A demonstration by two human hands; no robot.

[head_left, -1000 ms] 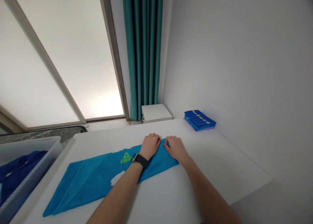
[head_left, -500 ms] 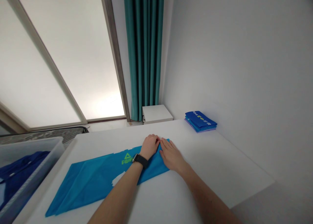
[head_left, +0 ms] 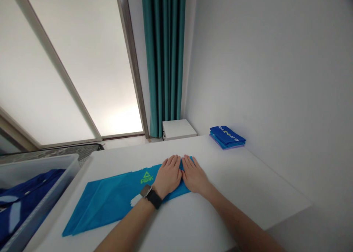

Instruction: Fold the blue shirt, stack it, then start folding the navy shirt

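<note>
A bright blue shirt (head_left: 110, 200), folded into a long flat strip, lies across the white table. It bears a green PEAK logo and a white print that my left forearm partly covers. My left hand (head_left: 168, 175), with a dark watch on its wrist, lies flat on the shirt near its right end, fingers stretched out. Beside it my right hand (head_left: 194, 175) rests flat on the right end, fingers pointing away from me. The two hands touch or nearly touch at the thumbs. Neither one grips the cloth.
Dark blue clothes (head_left: 30, 197) lie in a clear plastic bin (head_left: 73, 162) at the left. A stack of folded blue garments (head_left: 227, 137) sits at the table's back right by the wall. Behind the table (head_left: 237, 186) stand a small white cabinet (head_left: 179, 129) and a green curtain (head_left: 165, 61).
My left hand has gone from bent fingers near the shirt's far edge to lying flat beside the right hand. The right hand has barely moved. The view has shifted slightly.
</note>
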